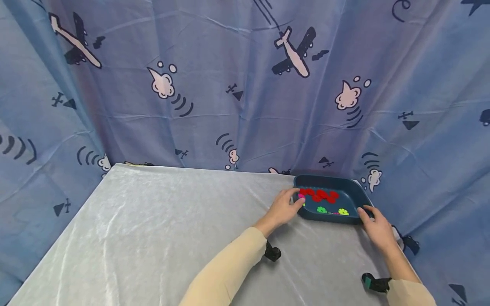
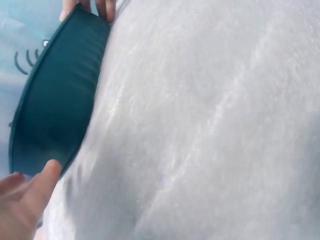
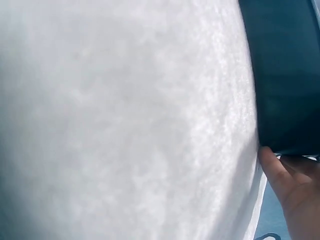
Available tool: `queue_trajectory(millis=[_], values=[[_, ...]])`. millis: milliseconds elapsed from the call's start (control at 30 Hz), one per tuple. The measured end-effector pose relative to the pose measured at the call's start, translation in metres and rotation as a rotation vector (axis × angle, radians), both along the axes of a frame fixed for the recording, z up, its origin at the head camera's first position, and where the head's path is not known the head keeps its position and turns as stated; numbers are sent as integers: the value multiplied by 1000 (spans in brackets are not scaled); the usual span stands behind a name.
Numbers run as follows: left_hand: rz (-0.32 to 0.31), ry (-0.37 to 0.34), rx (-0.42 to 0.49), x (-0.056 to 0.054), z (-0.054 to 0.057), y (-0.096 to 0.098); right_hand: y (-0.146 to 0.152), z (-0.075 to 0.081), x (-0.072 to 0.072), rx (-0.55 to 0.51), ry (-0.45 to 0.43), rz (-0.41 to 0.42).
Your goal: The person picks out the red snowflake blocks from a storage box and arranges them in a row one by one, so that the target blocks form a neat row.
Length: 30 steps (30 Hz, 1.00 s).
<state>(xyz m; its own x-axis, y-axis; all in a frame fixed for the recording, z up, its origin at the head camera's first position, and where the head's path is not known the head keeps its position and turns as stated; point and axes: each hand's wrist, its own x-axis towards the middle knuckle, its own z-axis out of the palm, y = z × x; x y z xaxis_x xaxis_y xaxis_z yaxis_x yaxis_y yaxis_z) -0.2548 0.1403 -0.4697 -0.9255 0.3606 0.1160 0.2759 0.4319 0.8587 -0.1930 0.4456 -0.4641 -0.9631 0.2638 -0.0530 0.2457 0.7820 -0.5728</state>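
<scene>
A dark teal tray (image 1: 354, 199) sits at the far right corner of the table. Several red pieces (image 1: 319, 195) lie inside it, with a green flower-shaped piece (image 1: 322, 209), a yellow one (image 1: 343, 211) and a pink piece (image 1: 301, 196). My left hand (image 1: 284, 207) holds the tray's left end, thumb and fingers spread about the rim. At the front right corner my right hand (image 1: 377, 225) grips the tray, thumb on the front side. The left wrist view shows the tray's outer wall (image 2: 60, 90) between both hands; the right wrist view shows that wall (image 3: 285, 75) beside the right thumb.
A pale grey cloth (image 1: 153, 238) covers the table. Behind and at the sides hangs a blue curtain (image 1: 206, 85) printed with planes and clouds, close to the tray's back. Black wrist-worn devices (image 1: 272, 252) show at both wrists.
</scene>
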Motion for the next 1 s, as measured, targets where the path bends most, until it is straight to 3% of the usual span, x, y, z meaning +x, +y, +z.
queue_trajectory(millis=[233, 433, 600, 1000], values=[[-44, -52, 64, -3, -8, 5, -2, -4, 1, -105, 32, -78], [-25, -51, 77, -3, -14, 2, -12, -4, -2, -183, 40, -124], [-9, -75, 127, 0, -13, 6, -16, 6, 3, -194, 63, -158], [73, -104, 233, 2, -3, -8, -41, 11, 7, -210, 121, -131]])
